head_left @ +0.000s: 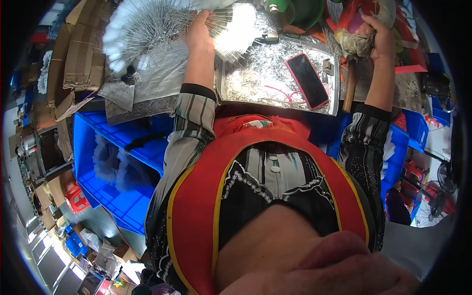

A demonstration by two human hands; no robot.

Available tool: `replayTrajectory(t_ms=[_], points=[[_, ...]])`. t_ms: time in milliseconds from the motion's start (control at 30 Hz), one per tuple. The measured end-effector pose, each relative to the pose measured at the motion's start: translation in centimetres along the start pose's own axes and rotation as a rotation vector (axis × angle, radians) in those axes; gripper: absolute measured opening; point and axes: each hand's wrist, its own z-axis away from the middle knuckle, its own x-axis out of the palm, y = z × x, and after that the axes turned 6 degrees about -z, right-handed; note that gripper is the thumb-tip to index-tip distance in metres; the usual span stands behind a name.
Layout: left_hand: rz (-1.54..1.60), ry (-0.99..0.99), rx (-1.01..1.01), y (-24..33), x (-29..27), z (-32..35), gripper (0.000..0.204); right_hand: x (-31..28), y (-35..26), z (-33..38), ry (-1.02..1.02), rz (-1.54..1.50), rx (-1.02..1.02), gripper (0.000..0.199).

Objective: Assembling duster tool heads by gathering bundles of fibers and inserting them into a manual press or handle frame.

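At the top left, my left hand (199, 35) is closed round thin wire stems of small brushes; the white bristle ends (236, 32) to its right are washed out by bright light. A large heap of similar wire-stemmed brushes (142, 32) lies just left of that hand. My right hand (382, 42), at the top right, has its fingers curled against an off-white, cloth-like wad (355, 40). What else its fingers may hold is hidden. Below the wad, a wooden handle (350, 86) points toward me; its far end is covered.
Between my hands lies a shallow metal tray (236, 93) strewn with wire bits, with a pink-cased phone (307, 81) on its right side. Blue crates (115, 167) stand below the bench at left. Cardboard (78, 54) rises at far left; a green container (305, 14) stands at the back.
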Motion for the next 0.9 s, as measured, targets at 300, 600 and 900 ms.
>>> replayTrajectory(t_ms=[300,600,900], points=[[-0.071,0.060,-0.070,-0.5,0.5,-0.5,0.023,0.1,9.3,-0.1,-0.011,-0.016,-0.649,0.012],[0.095,0.202,0.031,-2.5,-1.9,-3.6,0.040,0.9,1.2,0.5,0.040,-0.002,-0.124,0.029],[0.080,0.280,0.001,-1.6,0.2,-1.9,0.040,2.0,7.2,1.6,0.175,0.216,-0.696,0.020]])
